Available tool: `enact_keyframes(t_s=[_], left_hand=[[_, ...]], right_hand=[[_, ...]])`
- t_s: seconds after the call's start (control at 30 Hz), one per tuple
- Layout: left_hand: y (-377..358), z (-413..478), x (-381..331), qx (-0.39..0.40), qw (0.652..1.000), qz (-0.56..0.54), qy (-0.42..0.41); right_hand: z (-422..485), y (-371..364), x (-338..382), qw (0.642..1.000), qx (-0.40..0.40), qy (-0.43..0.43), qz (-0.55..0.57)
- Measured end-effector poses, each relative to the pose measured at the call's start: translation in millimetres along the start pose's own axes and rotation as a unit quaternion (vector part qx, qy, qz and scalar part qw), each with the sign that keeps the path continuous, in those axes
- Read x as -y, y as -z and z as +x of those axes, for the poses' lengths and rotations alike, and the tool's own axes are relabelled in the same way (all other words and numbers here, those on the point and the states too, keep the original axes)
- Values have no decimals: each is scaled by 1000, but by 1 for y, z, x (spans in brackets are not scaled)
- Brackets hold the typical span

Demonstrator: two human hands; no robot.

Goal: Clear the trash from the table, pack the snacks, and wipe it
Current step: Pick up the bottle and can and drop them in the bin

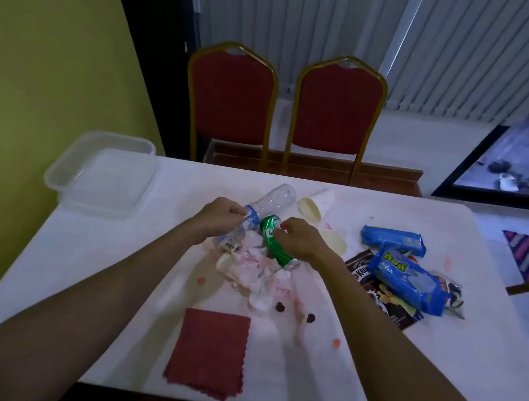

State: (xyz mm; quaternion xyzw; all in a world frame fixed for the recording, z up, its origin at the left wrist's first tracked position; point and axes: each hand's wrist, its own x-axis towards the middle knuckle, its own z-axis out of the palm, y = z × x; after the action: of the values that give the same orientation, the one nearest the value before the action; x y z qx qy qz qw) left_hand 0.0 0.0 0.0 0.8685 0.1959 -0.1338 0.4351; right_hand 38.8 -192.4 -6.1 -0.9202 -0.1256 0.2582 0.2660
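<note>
two hands: left hand (224,216) grips the half-hidden bottle (273,198), right hand (298,240) pinches the green can (271,244).

A single wide-angle view from the person's head looks forward and steeply down across the table (401,378). It sits close enough that both forearms run in from the bottom corners. The frame centres where they meet: the left hand (220,216) grips a bottle (271,201) and the right hand (300,240) a can (272,241). The whole tabletop fits in view. Beyond its far edge the camera faces two chairs (230,98) and blinds (286,13).
</note>
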Motion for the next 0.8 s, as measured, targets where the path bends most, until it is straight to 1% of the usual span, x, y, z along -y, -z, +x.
enact_keyframes(t_s=[0.1,0.17,0.23,0.37,0.47,0.63,0.8], left_hand=[[-4,13,-1,-27,999,30,18],[-8,22,1,-48,997,52,34],[-13,31,2,-55,996,64,40],[-27,51,10,-45,994,84,51],[-39,66,19,-50,992,106,51],[-57,85,33,-69,990,117,48],[-64,96,42,-61,987,144,25]], right_hand=[[11,-3,-5,1000,22,-21,-8],[24,-11,-11,998,29,-37,-41],[35,-19,-15,996,21,-51,-77],[48,-38,-20,993,-3,-69,-97],[58,-54,-26,992,-38,-65,-100],[73,-69,-31,992,-66,-48,-101],[77,-73,-30,992,-62,-57,-96]])
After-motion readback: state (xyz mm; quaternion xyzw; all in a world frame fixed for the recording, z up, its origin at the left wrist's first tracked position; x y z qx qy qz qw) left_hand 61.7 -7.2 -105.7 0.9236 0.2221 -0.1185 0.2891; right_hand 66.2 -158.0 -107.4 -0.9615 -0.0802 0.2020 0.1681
